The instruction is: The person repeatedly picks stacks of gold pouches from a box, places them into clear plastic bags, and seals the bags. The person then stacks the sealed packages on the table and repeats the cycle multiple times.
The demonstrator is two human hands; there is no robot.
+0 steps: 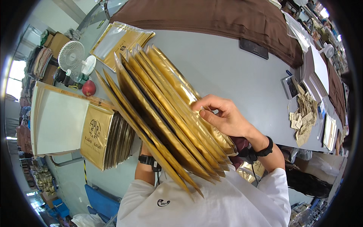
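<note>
A thick fanned bundle of gold foil packages (172,119) stands tilted in front of my chest, its long edges running from far left to near right. My right hand (230,118) is closed in a pinch, thumb and forefinger together on the edge of a gold package at the bundle's right side. The left forearm, with a black wristband (150,162), comes up behind the bundle. My left hand itself is hidden by the packages, so its fingers do not show.
More gold packages (96,132) stand in a row in a white box (58,117) at left. Flat gold-and-clear bags (113,39), a white fan (71,55) and a red round object (89,88) lie beyond. Brown fabric (211,17), a dark tablet (253,49) and paper tags (304,117) are on the grey table.
</note>
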